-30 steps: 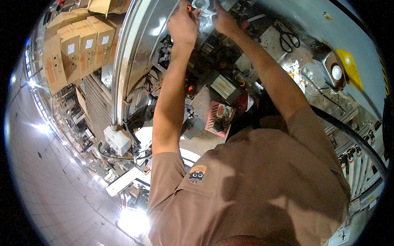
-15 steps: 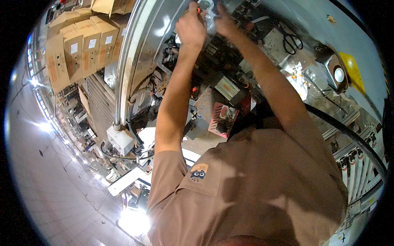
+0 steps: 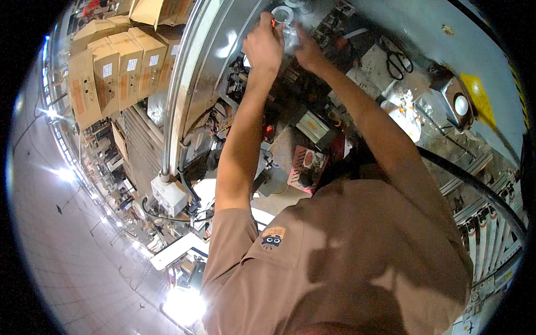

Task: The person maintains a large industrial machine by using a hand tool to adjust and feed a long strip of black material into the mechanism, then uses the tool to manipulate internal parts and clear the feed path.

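Both hands had drifted slightly left since earlier, arms stretched up at the machine top. Head view: left hand (image 3: 263, 46) curled, fingers pinching a small white ring-shaped part (image 3: 282, 14); right hand (image 3: 306, 51) beside it, grip unclear. Scissors (image 3: 397, 62) lay well right.

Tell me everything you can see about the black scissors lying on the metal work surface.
The scissors lie flat on the grey metal work surface, up and to the right of the person's right hand. They look dark all over, with two rounded finger loops toward the lower right and the blades running up and left; whether the blades are open or shut is too small to tell. Nothing holds them, and both hands are apart from them. A pale block sits just left of them.
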`<state>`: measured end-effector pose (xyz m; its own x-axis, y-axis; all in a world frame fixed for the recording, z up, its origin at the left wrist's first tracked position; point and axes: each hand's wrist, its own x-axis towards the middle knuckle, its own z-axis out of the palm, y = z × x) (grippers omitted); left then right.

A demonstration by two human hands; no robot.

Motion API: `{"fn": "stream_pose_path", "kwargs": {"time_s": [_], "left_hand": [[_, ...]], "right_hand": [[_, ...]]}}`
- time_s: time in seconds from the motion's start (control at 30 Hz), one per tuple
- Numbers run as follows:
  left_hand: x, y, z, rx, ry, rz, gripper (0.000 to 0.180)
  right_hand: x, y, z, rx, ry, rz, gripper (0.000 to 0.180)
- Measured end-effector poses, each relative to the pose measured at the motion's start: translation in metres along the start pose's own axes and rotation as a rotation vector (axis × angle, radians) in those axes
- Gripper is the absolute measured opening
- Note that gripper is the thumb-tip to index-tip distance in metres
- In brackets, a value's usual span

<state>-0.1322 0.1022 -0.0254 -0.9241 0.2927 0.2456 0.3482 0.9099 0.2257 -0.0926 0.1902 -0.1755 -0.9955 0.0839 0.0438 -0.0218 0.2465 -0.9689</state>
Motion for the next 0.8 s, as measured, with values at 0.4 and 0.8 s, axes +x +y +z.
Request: {"fn": "stream_pose_path", "kwargs": {"time_s": [0.4,0.8], "left_hand": [[0.001,0.007,-0.007,-0.025,-0.019,-0.005,0.026],[-0.001,0.011,-0.013,-0.019,0.007,-0.023,0.025]], "right_hand": [[-0.025,-0.008,0.028,-0.054,0.081,-0.209,0.091],[0.014,0.042,-0.021,-0.058,-0.083,0.080,0.085]]}}
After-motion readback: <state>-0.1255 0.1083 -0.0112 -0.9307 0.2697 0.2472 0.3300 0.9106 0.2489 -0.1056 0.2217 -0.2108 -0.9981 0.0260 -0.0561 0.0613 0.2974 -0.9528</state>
